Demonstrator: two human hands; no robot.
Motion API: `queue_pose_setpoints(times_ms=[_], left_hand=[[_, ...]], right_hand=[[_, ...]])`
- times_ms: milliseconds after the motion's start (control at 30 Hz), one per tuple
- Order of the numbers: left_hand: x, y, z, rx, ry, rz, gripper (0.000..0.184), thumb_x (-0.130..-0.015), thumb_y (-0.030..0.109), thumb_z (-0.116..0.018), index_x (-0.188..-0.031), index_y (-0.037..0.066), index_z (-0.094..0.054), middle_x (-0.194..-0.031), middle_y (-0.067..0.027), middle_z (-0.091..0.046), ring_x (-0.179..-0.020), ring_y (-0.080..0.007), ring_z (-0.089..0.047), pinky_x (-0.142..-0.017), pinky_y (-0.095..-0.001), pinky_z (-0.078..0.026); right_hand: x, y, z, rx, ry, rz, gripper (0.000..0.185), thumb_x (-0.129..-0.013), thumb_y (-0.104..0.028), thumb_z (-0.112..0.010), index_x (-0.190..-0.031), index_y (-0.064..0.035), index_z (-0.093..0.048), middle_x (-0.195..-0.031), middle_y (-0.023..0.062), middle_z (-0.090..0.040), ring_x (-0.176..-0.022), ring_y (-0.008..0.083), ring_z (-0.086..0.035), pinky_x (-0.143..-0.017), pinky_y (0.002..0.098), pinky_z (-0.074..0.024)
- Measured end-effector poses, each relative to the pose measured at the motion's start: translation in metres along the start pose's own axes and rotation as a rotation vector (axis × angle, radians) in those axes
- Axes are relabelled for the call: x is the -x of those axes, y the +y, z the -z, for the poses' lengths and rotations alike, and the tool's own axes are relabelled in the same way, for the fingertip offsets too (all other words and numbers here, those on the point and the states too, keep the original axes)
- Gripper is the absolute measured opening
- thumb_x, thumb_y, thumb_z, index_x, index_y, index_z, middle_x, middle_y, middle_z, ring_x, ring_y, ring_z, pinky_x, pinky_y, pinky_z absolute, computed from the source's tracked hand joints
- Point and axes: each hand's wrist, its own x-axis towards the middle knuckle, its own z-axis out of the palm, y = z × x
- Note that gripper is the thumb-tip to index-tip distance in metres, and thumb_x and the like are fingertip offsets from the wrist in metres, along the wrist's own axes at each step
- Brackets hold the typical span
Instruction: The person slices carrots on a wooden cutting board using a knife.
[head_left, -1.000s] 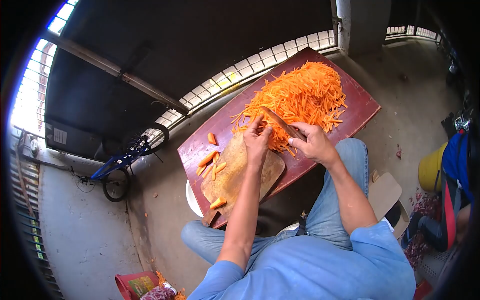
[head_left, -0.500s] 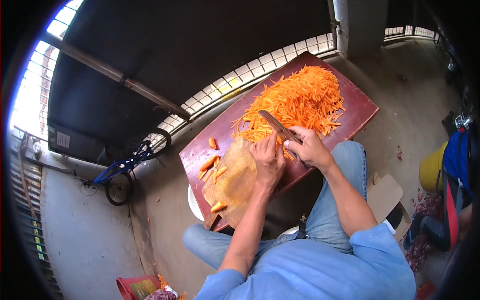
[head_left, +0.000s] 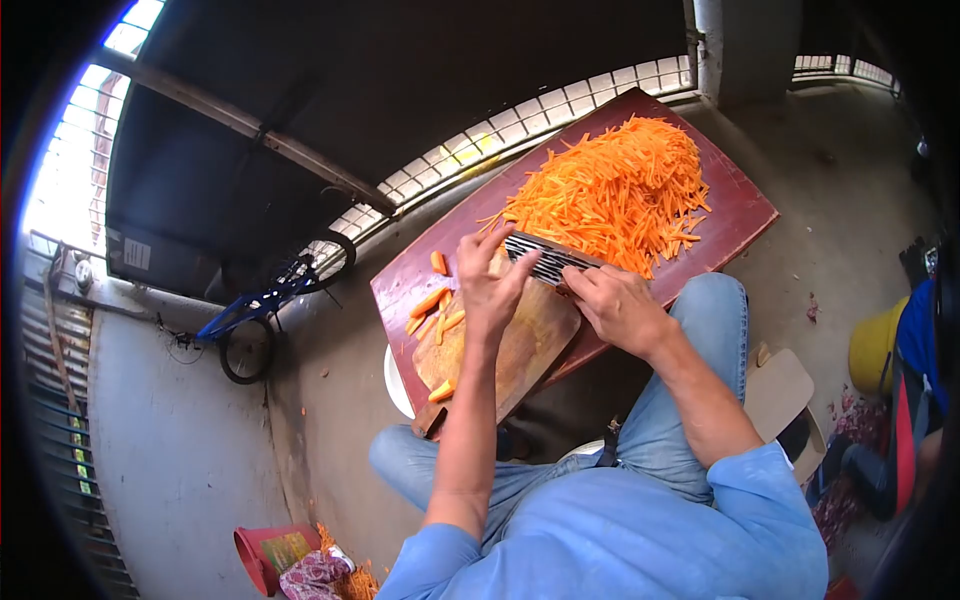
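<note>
Blown out white at the far-left grille (head_left: pixel 72 165), fringed blue. Near black on the dark panels (head_left: pixel 400 80), deep in shadow under the red table (head_left: pixel 735 205). Washed pale by glare at the table's left corner. Bright, fairly crisp on the carrot pile (head_left: pixel 625 190). Bowed fisheye-style, vignetted to black at edges. Soft around the bicycle (head_left: pixel 245 325).

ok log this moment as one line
right hand: holding flat, dark-and-light striped tool | left hand: at its other end, contact unclear | thin orange carrot strips: heaped on flat dark-red table
</note>
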Motion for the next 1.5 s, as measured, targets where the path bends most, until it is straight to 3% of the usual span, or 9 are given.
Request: queue_pose_setpoints(times_ms=[133, 300, 433, 500, 733, 1033, 1233, 1367, 1500], left_hand=[[-0.017, -0.019, -0.012, -0.243, -0.238, -0.111, 0.046, -0.087, 0.030, -0.090, -0.126, 0.007, -0.082, -0.117, -0.0168, -0.074, -0.112, -0.0370, -0.070, -0.108, -0.0538, -0.045], [-0.033, -0.068, -0.024, -0.079, -0.020, -0.003, 0.031, -0.095, 0.013, -0.087, -0.122, -0.001, -0.082, -0.109, -0.0186, -0.083, -0.096, -0.0260, -0.080, -0.086, -0.0361, -0.062], [-0.012, -0.078, 0.019, -0.113, 0.014, 0.079, 0.028, -0.095, 0.006, -0.084, -0.121, -0.003, -0.082, -0.106, -0.0151, -0.083, -0.091, -0.0211, -0.078, -0.085, -0.0351, -0.062], [0.004, -0.097, 0.049, -0.190, -0.062, 0.111, 0.024, -0.090, 0.004, -0.084, -0.114, 0.001, -0.084, -0.098, -0.0186, -0.082, -0.087, -0.0292, -0.080, -0.080, -0.0385, -0.062], [0.046, -0.155, 0.117, 0.141, -0.140, 0.530, 0.043, -0.080, -0.012, -0.083, -0.120, 0.002, -0.083, -0.114, -0.0074, -0.059, -0.077, -0.0124, -0.069, -0.071, -0.0305, -0.058], [0.050, -0.162, 0.125, -0.037, -0.232, 0.443, 0.036, -0.084, -0.002, -0.081, -0.120, 0.003, -0.084, -0.116, -0.0122, -0.073, -0.083, -0.0202, -0.075, -0.076, -0.0328, -0.060], [0.049, -0.140, 0.108, -0.465, -0.395, 0.480, 0.030, -0.091, 0.018, -0.076, -0.114, 0.002, -0.085, -0.092, -0.0231, -0.081, -0.089, -0.0379, -0.081, -0.088, -0.0452, -0.063], [0.021, -0.135, 0.094, -0.403, -0.433, 0.773, 0.024, -0.094, 0.022, -0.074, -0.105, 0.005, -0.086, -0.092, -0.0223, -0.082, -0.093, -0.0387, -0.082, -0.089, -0.0472, -0.062], [0.022, -0.168, 0.071, -0.676, -0.426, 0.576, 0.025, -0.089, 0.025, -0.079, -0.107, 0.010, -0.087, -0.101, -0.0227, -0.083, -0.100, -0.0396, -0.081, -0.092, -0.0488, -0.062]], right_hand=[[0.003, -0.003, 0.000, 0.092, -0.021, 0.043, 0.027, -0.095, -0.003, -0.067, -0.122, -0.0029, -0.064, -0.098, 0.0172, -0.075, -0.098, 0.0376, -0.075, -0.083, 0.0514, -0.0616], [0.003, 0.000, 0.005, -0.040, 0.016, -0.043, 0.025, -0.095, -0.006, -0.070, -0.120, -0.0035, -0.064, -0.093, 0.0205, -0.074, -0.093, 0.0425, -0.075, -0.082, 0.0543, -0.0609], [0.005, 0.014, 0.003, -0.148, 0.062, -0.134, 0.032, -0.096, -0.012, -0.077, -0.124, -0.0007, -0.067, -0.101, 0.0257, -0.076, -0.098, 0.0473, -0.075, -0.082, 0.0566, -0.0605], [0.004, 0.013, 0.005, -0.154, 0.065, -0.153, 0.036, -0.096, -0.013, -0.077, -0.129, 0.0000, -0.069, -0.105, 0.0268, -0.077, -0.100, 0.0468, -0.076, -0.084, 0.0554, -0.0610], [0.003, 0.006, 0.000, -0.219, 0.006, -0.117, 0.041, -0.096, -0.009, -0.077, -0.135, 0.0038, -0.069, -0.110, 0.0289, -0.077, -0.102, 0.0481, -0.075, -0.088, 0.0544, -0.0608], [0.000, 0.004, 0.001, -0.225, -0.019, -0.121, 0.039, -0.095, -0.007, -0.078, -0.132, 0.0043, -0.069, -0.115, 0.0306, -0.077, -0.107, 0.0485, -0.075, -0.090, 0.0536, -0.0609], [0.000, 0.003, -0.003, -0.217, -0.053, -0.126, 0.040, -0.095, -0.008, -0.078, -0.132, 0.0040, -0.070, -0.114, 0.0298, -0.077, -0.106, 0.0481, -0.075, -0.090, 0.0536, -0.0608], [0.002, 0.005, -0.007, -0.217, -0.063, -0.100, 0.041, -0.094, -0.010, -0.079, -0.132, 0.0026, -0.070, -0.112, 0.0292, -0.077, -0.104, 0.0477, -0.075, -0.088, 0.0542, -0.0605], [0.001, 0.002, -0.006, -0.219, -0.099, -0.116, 0.041, -0.094, -0.011, -0.079, -0.131, 0.0024, -0.071, -0.111, 0.0290, -0.077, -0.103, 0.0477, -0.075, -0.088, 0.0546, -0.0603]])
